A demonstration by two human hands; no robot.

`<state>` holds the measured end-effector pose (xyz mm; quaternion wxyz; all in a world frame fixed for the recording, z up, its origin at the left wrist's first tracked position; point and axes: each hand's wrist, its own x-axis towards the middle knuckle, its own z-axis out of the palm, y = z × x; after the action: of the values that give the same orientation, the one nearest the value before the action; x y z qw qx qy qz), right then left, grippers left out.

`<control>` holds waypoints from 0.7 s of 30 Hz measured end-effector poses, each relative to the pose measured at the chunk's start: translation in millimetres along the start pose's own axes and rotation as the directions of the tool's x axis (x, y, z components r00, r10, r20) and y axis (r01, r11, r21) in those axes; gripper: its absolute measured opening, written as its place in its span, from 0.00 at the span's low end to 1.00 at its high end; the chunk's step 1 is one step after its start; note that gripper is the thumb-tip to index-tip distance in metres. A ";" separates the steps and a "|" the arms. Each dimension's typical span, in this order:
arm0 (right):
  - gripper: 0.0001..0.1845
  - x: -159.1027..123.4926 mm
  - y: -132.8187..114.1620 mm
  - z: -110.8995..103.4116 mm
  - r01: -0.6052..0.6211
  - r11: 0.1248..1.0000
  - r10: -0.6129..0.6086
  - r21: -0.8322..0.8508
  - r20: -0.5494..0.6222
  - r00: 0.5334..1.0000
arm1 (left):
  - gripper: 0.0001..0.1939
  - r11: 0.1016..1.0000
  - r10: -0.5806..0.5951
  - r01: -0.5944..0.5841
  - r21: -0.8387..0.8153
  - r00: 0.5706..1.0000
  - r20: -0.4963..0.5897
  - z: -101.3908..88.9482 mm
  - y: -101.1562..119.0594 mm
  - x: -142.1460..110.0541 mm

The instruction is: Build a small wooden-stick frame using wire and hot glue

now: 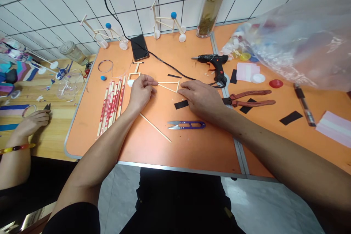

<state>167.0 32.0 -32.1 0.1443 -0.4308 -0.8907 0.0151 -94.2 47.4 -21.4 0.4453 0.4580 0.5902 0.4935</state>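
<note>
A small triangular frame of thin wooden sticks (168,83) lies between my hands over the orange table. My left hand (141,93) is closed in a pinch on its narrow left corner. At the wide end, my right hand (204,98) has its fingertips closed on the short cross stick. Just beyond my left hand is another stick piece (134,75) with a white cylinder (131,82) at its lower end. A loose chopstick (156,128) slants from under my left wrist. Purple thread snips (187,125) lie in front of my right hand.
Wrapped chopsticks (111,104) lie left. A glue gun (212,64), red-handled pliers (252,98) and black strips (291,118) are right. Two stick models (170,22) with blue balls, a phone (139,47) and a tall bottle (212,5) stand behind. Another person's hand (31,122) is far left.
</note>
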 end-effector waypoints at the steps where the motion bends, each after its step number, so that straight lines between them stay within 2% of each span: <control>1: 0.25 0.0 0.1 0.0 0.000 1.000 0.000 0.007 -0.001 1.000 | 0.21 1.000 0.000 0.000 0.000 1.000 -0.002 0.1 0.1 0.1; 13: 0.24 -0.4 1.0 -0.6 0.009 1.000 -0.009 -0.010 -0.014 1.000 | 0.21 1.000 -0.015 0.015 0.007 1.000 -0.005 -1.8 2.1 1.1; 17: 0.24 -1.6 1.4 -2.8 0.002 1.000 -0.002 -0.015 -0.017 1.000 | 0.20 1.000 0.013 -0.012 0.015 1.000 -0.017 -4.1 3.1 3.3; 21: 0.23 -1.4 5.4 -7.1 -0.009 1.000 0.008 -0.008 -0.071 0.997 | 0.20 0.998 0.056 -0.055 0.026 0.998 -0.032 -8.7 2.8 8.4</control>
<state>173.9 33.6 -26.4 0.1739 -0.4355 -0.8832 -0.0031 -104.0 54.4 -18.3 0.4159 0.4717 0.5908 0.5054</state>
